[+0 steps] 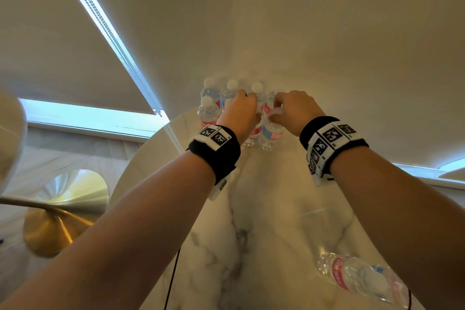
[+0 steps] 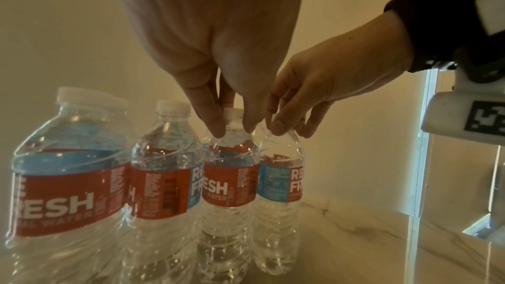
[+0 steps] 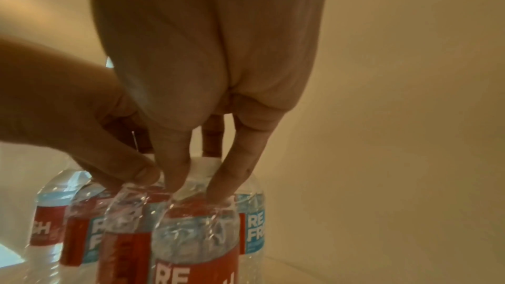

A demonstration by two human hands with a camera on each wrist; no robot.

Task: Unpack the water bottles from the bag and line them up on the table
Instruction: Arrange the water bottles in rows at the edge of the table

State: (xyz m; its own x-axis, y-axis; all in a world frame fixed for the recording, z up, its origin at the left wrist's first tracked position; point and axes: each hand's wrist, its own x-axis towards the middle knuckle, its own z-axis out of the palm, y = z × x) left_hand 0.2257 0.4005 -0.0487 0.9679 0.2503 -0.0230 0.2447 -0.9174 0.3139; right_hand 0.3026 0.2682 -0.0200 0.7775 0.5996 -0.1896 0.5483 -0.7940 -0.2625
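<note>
Left hand (image 1: 240, 111), right hand (image 1: 293, 111) pinch adjacent upright bottles (image 2: 229, 178).

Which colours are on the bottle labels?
Red and light blue with white lettering, clearest in the left wrist view, on the labels.

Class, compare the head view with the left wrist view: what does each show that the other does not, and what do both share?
Only the head view shows a bottle lying on its side at the table's near end, and a brass lamp base on the floor.

Only the left wrist view shows the labels' lettering, "FRESH" and "WATER", on the bottle under the left hand.

Both show the left hand and right hand pinching the tops of neighbouring upright bottles in the cluster on the marble table.
</note>
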